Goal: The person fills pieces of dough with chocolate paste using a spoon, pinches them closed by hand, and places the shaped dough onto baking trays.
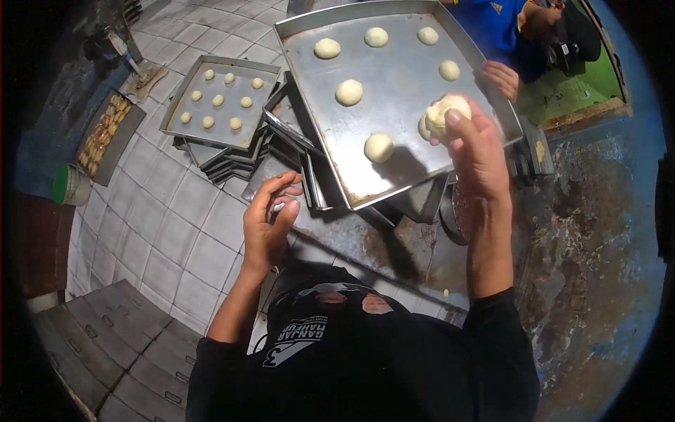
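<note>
My right hand grips pale dough with thumb and fingers above the right part of a large metal tray. Part of a pale ball shows just behind that dough. Several round dough balls sit spaced out on the tray, which rests on a stack of other trays. My left hand is off the tray's lower left corner, beside the stack, with loosely curved fingers apart and nothing visible held in it.
Another tray of dough balls tops a stack at left. A shallow tray of browned items and a green-lidded bucket stand farther left. A co-worker in blue has a hand at the big tray's right rim. Grey lidded tins lie lower left.
</note>
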Demonstrator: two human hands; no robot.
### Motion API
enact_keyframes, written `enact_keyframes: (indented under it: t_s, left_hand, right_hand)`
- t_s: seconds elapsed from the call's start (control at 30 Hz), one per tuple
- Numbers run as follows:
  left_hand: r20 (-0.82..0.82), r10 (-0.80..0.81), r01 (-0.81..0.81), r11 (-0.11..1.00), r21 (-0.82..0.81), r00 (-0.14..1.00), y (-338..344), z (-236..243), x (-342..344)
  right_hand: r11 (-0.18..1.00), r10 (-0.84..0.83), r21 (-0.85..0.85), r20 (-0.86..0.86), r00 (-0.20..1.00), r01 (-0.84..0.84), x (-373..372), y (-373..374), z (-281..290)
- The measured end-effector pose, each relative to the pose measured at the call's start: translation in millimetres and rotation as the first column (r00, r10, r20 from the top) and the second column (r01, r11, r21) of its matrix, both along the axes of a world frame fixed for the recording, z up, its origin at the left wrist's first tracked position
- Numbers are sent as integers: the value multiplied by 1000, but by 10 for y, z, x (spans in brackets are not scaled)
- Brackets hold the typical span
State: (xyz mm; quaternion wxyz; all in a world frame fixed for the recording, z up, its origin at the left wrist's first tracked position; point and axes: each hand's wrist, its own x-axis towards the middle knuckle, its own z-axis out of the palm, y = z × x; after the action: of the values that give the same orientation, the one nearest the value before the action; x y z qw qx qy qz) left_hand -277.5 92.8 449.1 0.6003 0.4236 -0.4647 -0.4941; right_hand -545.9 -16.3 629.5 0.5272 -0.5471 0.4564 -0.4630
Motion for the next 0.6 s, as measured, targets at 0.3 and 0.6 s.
enact_keyframes:
  t_s: [0.3,0.6]
  left_hand:
    - [30,4,-4,1000,-11,1000,-223,-135,143]
    - [132,-5,9,999,-33,991,-307,-113,172]
  right_hand:
    - [998,-56,27,-25,998,57,168,-316,-206]
    - [939,-212,-233,-971,108,-252,-437,-1939,-1673]
